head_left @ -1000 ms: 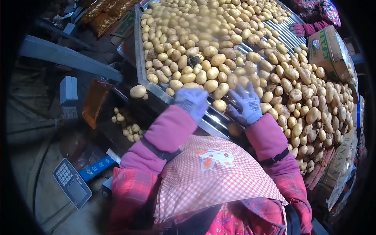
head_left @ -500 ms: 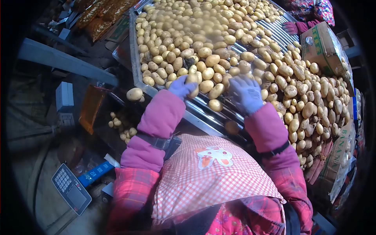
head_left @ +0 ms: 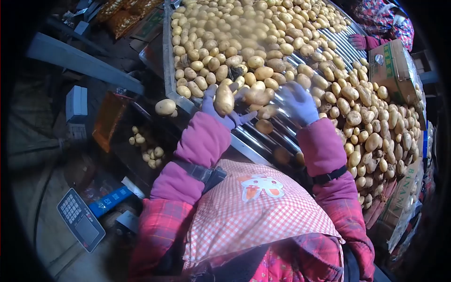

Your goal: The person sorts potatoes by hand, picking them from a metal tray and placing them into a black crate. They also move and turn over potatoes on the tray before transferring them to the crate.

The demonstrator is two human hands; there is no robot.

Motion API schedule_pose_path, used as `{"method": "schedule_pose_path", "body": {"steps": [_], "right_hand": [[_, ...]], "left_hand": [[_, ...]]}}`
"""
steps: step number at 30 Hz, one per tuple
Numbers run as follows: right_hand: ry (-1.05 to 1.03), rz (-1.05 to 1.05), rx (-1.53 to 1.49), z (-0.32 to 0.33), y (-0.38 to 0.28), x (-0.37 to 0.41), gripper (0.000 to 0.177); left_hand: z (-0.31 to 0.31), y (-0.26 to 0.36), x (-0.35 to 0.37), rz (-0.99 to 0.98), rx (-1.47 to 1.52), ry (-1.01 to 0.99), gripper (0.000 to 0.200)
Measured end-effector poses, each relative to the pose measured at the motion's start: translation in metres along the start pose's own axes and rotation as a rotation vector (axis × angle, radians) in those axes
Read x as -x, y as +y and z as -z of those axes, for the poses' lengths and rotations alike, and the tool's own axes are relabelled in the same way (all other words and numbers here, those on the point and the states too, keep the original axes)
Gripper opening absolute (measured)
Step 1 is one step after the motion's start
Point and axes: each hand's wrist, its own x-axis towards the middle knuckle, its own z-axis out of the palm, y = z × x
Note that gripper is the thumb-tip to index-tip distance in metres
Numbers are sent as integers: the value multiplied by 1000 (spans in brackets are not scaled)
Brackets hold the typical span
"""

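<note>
My left hand (head_left: pixel 217 109), in a pale purple glove, is at the near edge of the sorting table. An oblong potato (head_left: pixel 224 99) rests in its palm, with the fingers and thumb spread around it. Further potatoes (head_left: pixel 257 97) lie just right of it on the metal rollers (head_left: pixel 251 136). Over these rollers my right hand (head_left: pixel 300 105), gloved alike, has its fingers stretched out and slightly blurred. I see nothing in it. A brown potato (head_left: pixel 264 126) sits on the rollers between my hands.
Many potatoes (head_left: pixel 371 117) cover the table and pile up at right. A cardboard box (head_left: pixel 392 66) stands there, near another person's gloved hand (head_left: pixel 358 42). A metal rail (head_left: pixel 84 63), a scale (head_left: pixel 81 220) and an orange crate (head_left: pixel 107 121) are at left.
My left hand has turned palm up and spread its fingers, with the potato now lying in it. My right hand has shifted slightly. Potatoes between the hands have moved on the rollers.
</note>
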Motion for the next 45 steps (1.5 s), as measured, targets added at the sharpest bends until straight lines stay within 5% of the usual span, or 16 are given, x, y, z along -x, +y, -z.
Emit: {"method": "schedule_pose_path", "body": {"steps": [1, 3, 4, 11, 18, 21, 25, 26, 28, 29, 34, 36, 37, 39, 42, 45], "right_hand": [[-8, 2, -1, 1, 5, -3, 58], [-240, -136, 795, -5, -16, 9, 74], [-234, -5, 918, -16, -18, 18, 75], [-346, -152, 471, -22, 9, 19, 57], [-317, 92, 213, -28, 16, 38, 45], [-235, -111, -267, -6, 14, 25, 34], [-50, -95, -501, -4, -9, 11, 28], [-56, -10, -451, -14, 2, 4, 31], [-136, -18, -462, -38, -16, 13, 32], [-230, 4, -387, -37, -7, 10, 30], [-128, -171, -469, -26, -10, 18, 24], [-291, -123, -316, -22, -14, 25, 28], [-227, -247, -363, -28, -18, 28, 35], [-226, -198, -222, -36, -15, 27, 34], [-190, -157, 33, -47, -22, 25, 33], [-36, -319, -181, -52, -35, 25, 47]], "left_hand": [[0, 0, 2, -21, 5, -1, 59], [-5, 2, 8, -12, -65, -6, 58], [-4, 1, 8, -9, -65, -3, 58], [9, 0, -3, -34, -47, 43, 58], [16, 1, -6, -44, -123, -39, 59], [15, 2, -4, -49, -174, -61, 61], [2, -5, 10, -21, -409, -131, 65], [-9, -8, 17, -19, -414, -129, 65], [-31, -12, 29, -350, -1039, -230, 67], [2, -6, 10, -450, -1062, -225, 69], [-4, -3, 19, -292, -886, -295, 69], [3, -2, 11, -146, -634, -212, 64], [5, -2, 12, -147, -635, -217, 64], [1, -6, 16, -363, -1011, -298, 58], [11, -12, 16, -497, -1094, -386, 57], [26, -7, 21, -329, -847, -338, 55]]}}
